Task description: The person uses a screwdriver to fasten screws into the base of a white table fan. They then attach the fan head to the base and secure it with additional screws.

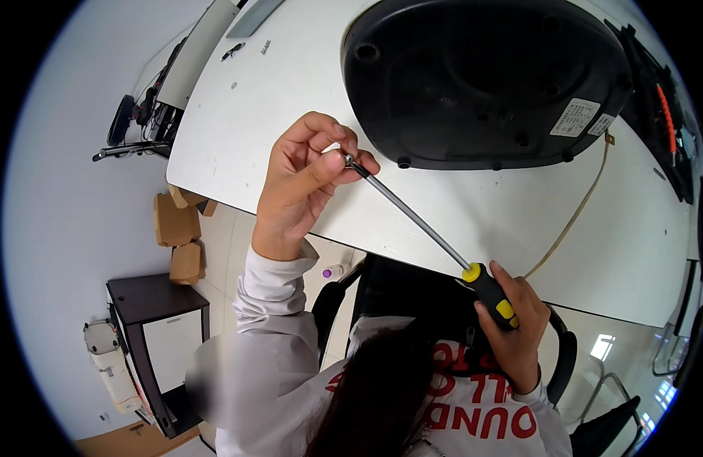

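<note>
One screwdriver spans the gap between two hands, its long axis slanting from the right hand forward and leftward, its tip pointing at the left hand's fingers. The right hand grips its single black-and-yellow handle; the left hand pinches one small metal piece at the tip. Beyond both hands, one black shell with two white labels rests on one white table. One cable runs forward and rightward from near the right hand.
</note>
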Action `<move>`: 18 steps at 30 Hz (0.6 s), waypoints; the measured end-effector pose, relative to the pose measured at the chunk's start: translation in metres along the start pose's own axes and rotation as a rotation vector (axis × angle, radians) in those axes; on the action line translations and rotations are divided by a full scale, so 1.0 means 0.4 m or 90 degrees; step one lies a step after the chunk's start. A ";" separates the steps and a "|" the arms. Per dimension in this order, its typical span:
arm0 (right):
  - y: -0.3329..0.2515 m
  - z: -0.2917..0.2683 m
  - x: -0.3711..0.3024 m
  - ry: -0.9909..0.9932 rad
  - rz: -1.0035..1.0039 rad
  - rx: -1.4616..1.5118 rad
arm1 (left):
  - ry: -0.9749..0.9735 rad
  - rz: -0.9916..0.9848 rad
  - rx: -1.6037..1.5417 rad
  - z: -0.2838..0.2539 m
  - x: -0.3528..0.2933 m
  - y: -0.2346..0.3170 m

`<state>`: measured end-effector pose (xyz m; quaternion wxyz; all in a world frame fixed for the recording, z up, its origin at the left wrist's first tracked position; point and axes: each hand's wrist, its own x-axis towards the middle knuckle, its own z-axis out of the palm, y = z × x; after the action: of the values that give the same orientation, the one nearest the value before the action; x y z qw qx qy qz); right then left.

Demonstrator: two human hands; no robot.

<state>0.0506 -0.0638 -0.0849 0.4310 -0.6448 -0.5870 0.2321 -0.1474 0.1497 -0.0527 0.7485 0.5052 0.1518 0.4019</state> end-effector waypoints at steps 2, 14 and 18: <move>0.001 0.002 0.000 0.001 -0.002 -0.001 | -0.005 -0.003 -0.005 -0.002 -0.003 -0.002; 0.002 0.006 -0.007 -0.004 -0.014 -0.006 | 0.010 -0.063 0.013 -0.004 -0.028 -0.005; -0.006 0.007 -0.012 -0.002 0.004 -0.023 | 0.016 -0.045 0.095 -0.007 -0.031 -0.001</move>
<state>0.0459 -0.0677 -0.0855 0.4178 -0.6538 -0.5897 0.2242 -0.1567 0.1421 -0.0565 0.7203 0.5493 0.2082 0.3690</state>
